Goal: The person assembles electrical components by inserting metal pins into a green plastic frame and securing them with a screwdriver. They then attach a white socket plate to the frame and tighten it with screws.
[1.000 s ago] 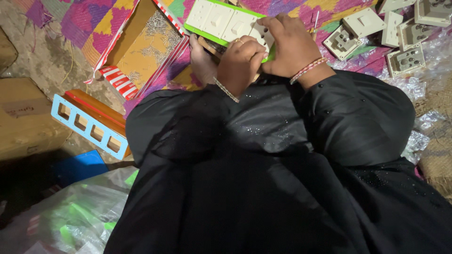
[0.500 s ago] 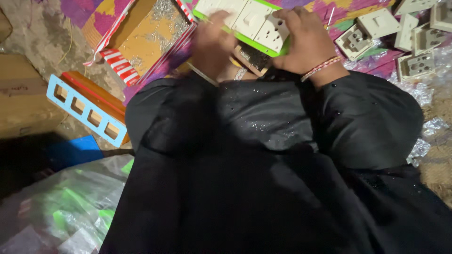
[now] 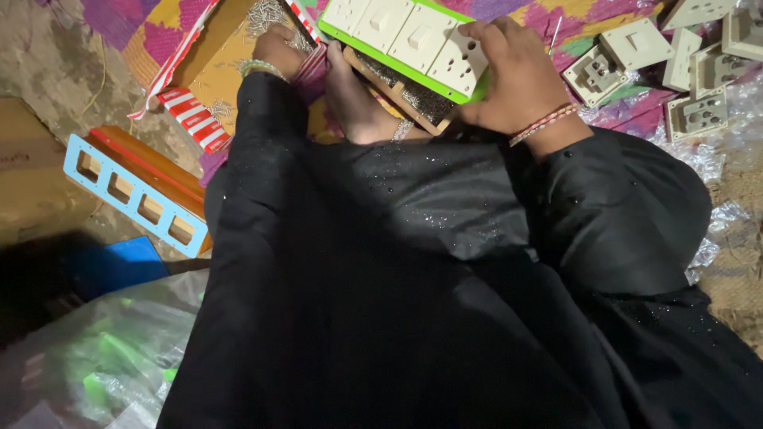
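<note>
One hand (image 3: 517, 75) clasped, seemingly, around green switch panel (image 3: 405, 40).

Right hand (image 3: 520, 75) on green switch panel (image 3: 405, 40), left hand (image 3: 278, 48) in screw box (image 3: 230, 56).

My right hand (image 3: 517, 75) is up near the top edge of the view, palm down, fingers curled and spread forward, thumb tucked under on the near side; it is closed in a grip. A braided pink and white thread circles that wrist, and the black sleeve begins just behind it. My left hand (image 3: 280, 46) reaches farther out to the upper left, knuckles up, fingers bent down, with pale green bangles at the wrist; whether those fingers are pinching shut I cannot tell. Both forearms are covered in black cloth, rising from my lap and spreading apart, the left arm stretched straighter than the bent right.
</note>
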